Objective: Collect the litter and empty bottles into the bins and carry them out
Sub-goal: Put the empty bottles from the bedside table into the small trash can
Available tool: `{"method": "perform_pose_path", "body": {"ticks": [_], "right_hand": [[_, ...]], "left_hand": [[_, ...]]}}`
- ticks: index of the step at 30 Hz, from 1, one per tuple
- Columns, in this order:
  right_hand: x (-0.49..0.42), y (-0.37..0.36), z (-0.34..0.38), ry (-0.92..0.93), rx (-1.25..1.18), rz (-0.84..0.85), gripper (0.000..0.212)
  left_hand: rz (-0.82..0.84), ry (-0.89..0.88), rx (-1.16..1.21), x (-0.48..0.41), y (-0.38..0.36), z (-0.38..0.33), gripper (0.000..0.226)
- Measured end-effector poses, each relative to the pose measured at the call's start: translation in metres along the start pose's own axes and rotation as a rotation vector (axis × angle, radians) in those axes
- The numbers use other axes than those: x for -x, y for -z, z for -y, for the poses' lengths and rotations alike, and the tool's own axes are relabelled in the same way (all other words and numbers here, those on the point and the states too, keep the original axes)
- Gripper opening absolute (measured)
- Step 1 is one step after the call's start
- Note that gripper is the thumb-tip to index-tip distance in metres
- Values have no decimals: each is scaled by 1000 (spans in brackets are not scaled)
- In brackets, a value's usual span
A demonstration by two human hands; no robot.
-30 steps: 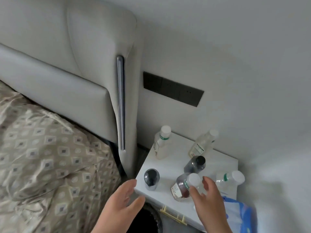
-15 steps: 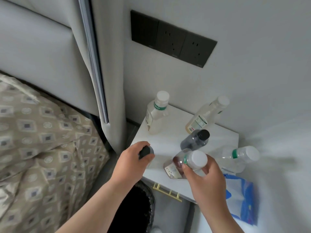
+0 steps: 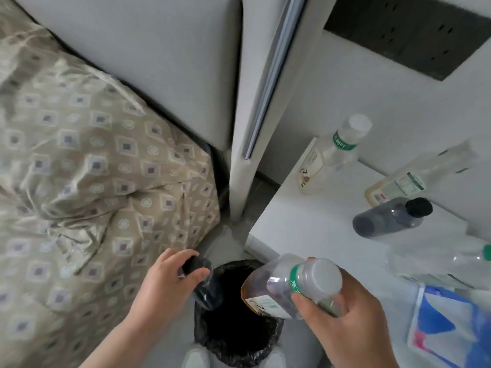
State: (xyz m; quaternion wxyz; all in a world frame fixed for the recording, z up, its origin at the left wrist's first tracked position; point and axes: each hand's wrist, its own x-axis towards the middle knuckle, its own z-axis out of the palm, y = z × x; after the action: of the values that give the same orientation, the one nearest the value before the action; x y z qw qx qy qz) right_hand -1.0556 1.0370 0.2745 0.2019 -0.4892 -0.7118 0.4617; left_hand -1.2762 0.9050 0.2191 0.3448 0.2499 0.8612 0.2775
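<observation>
A bin (image 3: 236, 343) lined with a black bag stands on the floor between the bed and the white nightstand (image 3: 308, 221). My left hand (image 3: 164, 288) grips a small dark bottle (image 3: 206, 286) by its black cap, over the bin's left rim. My right hand (image 3: 342, 317) holds a clear white-capped bottle (image 3: 287, 285) tilted over the bin's right side. Still on the nightstand are a white-capped bottle (image 3: 332, 152), a clear labelled bottle (image 3: 406, 181), a dark black-capped bottle (image 3: 390, 220) and a clear bottle (image 3: 438, 264) lying flat.
A bed with a patterned beige duvet (image 3: 93, 181) fills the left. Its grey padded headboard (image 3: 255, 88) stands beside the nightstand. A dark socket panel (image 3: 406, 35) is on the wall. A blue-and-white bag (image 3: 449, 328) hangs at lower right.
Both hands lifted their bottles off the nightstand and brought them down over the bin. The camera tilted downward, so the bin is now in full view.
</observation>
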Motion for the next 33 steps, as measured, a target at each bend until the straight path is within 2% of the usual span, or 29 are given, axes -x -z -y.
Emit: {"method": "perform_pose_path", "body": {"ticks": [2,5,9,11,14,19,28,31,33], "right_hand": [[3,-25,-23,-16,26,59,53],[3,-58,-65,-79,66,168,45],[-2,-89,-126,-119,140,248,37],[-6,-100,-152,-144,157,256,35],[-11,-111,-185,-166,187,243,39],[-18,-119,-222,-174,220,215,40],[-23,-132,-239,-220,229,221,31],[-22,-136,-236,-228,229,254,26],[-22,-140,-229,-241,249,276,27]], "left_hand": [[39,32,-47,-12,-28,32,23],[77,57,-157,-33,-73,69,39],[186,-21,-481,-55,-135,101,36],[249,-65,-561,-67,-167,114,28],[335,-35,-605,-85,-209,134,17],[372,70,-686,-115,-259,159,32],[405,95,-691,-133,-277,185,39],[359,53,-539,-116,-261,176,41],[234,-43,-411,-93,-243,171,39]]}}
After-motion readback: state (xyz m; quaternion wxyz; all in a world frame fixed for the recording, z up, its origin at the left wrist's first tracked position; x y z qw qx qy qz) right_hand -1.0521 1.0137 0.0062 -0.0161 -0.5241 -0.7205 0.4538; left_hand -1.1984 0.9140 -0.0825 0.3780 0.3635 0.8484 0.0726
